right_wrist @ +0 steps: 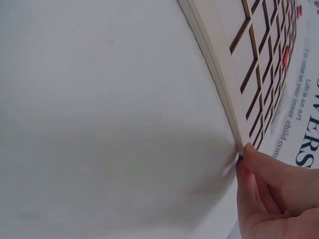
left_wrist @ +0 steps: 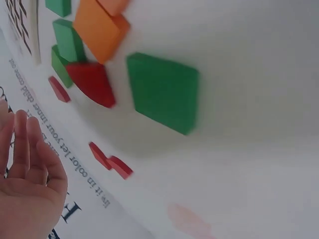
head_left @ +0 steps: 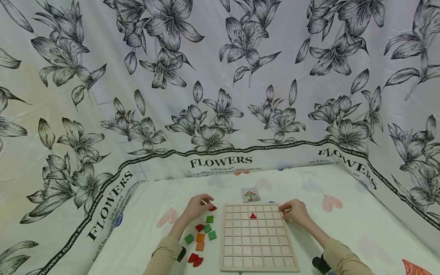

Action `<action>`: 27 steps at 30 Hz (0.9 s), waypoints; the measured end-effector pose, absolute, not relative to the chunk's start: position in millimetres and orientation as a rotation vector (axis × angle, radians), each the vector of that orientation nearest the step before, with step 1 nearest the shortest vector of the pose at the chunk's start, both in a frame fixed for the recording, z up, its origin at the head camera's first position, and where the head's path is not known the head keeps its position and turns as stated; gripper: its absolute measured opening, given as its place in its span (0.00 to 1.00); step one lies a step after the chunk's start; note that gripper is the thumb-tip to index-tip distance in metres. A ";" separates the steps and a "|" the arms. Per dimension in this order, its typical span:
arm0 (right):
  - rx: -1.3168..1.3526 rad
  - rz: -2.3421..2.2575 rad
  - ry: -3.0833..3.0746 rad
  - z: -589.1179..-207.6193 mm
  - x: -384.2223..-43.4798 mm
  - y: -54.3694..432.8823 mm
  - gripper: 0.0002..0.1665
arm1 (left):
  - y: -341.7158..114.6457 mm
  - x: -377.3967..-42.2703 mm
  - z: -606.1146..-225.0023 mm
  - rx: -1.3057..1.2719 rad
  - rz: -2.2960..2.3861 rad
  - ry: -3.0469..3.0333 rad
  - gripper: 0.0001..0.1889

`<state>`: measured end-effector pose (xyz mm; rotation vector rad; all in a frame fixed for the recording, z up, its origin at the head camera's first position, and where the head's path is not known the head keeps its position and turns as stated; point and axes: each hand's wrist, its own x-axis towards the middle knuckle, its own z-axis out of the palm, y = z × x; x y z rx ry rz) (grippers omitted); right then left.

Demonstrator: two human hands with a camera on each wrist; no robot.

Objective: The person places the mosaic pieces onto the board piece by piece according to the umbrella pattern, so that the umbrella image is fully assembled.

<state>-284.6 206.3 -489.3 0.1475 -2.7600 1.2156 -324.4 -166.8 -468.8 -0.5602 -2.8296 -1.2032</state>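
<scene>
A wooden grid board [head_left: 259, 240] lies flat on the table, with a red triangle [head_left: 253, 216] in one of its upper cells. My right hand [head_left: 296, 212] pinches the board's far right corner; in the right wrist view the thumb [right_wrist: 269, 164] lies on top of the rim and the fingers are below. Beyond the board's far left corner, my left hand [head_left: 196, 206] has its fingertips at a red quarter-round piece [head_left: 213, 208]. In the left wrist view its fingers [left_wrist: 21, 149] look loosely bent, and contact with that piece is unclear.
Left of the board lie several green squares [head_left: 189, 239], orange squares [head_left: 200, 246] and red quarter-round pieces [head_left: 198, 262]. A small pattern card [head_left: 250, 194] sits behind the board. A flower-printed curtain [head_left: 213, 114] hangs along the table's far side.
</scene>
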 end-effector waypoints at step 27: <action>0.187 1.208 -2.748 -490.3 -286.0 206.4 0.18 | -162.0 -328.1 -484.3 -0.313 -0.934 -3.038 0.13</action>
